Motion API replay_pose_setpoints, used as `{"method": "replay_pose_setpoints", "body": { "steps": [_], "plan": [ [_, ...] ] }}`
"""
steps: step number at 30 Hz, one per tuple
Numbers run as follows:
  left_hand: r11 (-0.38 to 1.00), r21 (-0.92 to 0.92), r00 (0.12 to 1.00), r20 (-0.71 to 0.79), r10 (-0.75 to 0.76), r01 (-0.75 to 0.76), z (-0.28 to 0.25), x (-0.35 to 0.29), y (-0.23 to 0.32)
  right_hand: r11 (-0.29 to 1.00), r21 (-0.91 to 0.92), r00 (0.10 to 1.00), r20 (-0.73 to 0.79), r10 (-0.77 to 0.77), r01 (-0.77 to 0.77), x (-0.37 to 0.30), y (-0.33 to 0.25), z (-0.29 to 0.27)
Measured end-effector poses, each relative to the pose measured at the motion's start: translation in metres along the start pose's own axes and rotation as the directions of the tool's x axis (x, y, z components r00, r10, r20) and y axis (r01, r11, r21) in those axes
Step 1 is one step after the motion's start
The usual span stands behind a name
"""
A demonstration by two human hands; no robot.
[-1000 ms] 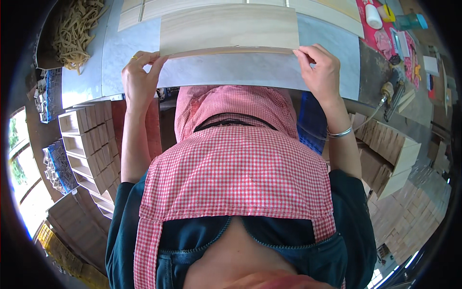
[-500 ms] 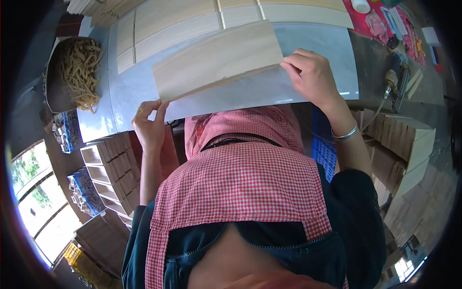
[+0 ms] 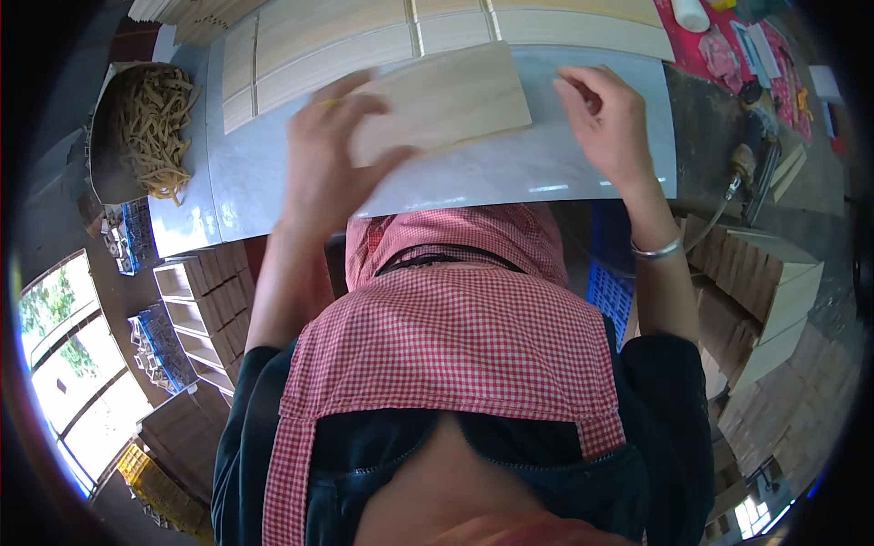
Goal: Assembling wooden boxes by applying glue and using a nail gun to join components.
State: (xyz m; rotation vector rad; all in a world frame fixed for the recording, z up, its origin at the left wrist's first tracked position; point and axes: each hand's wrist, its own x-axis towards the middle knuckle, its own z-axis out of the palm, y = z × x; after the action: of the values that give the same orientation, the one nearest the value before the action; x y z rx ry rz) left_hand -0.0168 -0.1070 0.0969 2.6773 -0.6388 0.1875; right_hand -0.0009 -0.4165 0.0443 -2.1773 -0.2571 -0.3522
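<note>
A thin pale wooden board (image 3: 455,100) lies at a slant on the grey-white tabletop (image 3: 464,177). Over its left end is my left hand (image 3: 332,150), somewhat blurred, with thumb and fingers spread apart; whether the fingers touch the wood I cannot tell. That end of the board is hidden beneath the hand. Off the board's right end, my right hand (image 3: 608,123) hovers above the tabletop with fingers curled in toward the thumb and nothing visible in them.
Stacks of pale boards (image 3: 337,64) line the far side of the table. At left sits a bin of wooden strips (image 3: 150,132). A corded tool (image 3: 742,164) and a red cloth (image 3: 678,41) are at right. Wooden boxes (image 3: 214,309) stand below left, a blue crate (image 3: 608,296) below right.
My right hand has let go of the board's right corner and moved right and up. My left hand has left the near left corner and reached forward over the board's left end.
</note>
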Motion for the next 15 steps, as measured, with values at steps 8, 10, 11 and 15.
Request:
{"method": "replay_pose_setpoints", "body": {
  "steps": [8,10,11,15],
  "plan": [
    [0.981,-0.040,0.980,0.052,0.190,-0.188,0.071,0.061,0.030,1.000,-0.025,0.989,-0.146,-0.006,0.002,0.029,-0.002,0.059],
    [0.981,-0.063,0.980,0.062,0.188,-0.184,0.074,0.066,0.030,0.999,-0.019,0.987,-0.159,0.027,-0.030,0.030,-0.002,0.064],
    [0.981,-0.084,0.981,0.069,0.181,-0.175,0.075,0.067,0.030,0.998,-0.011,0.984,-0.169,0.056,-0.059,0.030,-0.002,0.066],
    [0.978,-0.139,0.983,0.073,0.168,-0.157,0.076,0.070,0.029,0.991,0.002,0.971,-0.200,0.129,-0.131,0.029,-0.008,0.074]
  ]
}}
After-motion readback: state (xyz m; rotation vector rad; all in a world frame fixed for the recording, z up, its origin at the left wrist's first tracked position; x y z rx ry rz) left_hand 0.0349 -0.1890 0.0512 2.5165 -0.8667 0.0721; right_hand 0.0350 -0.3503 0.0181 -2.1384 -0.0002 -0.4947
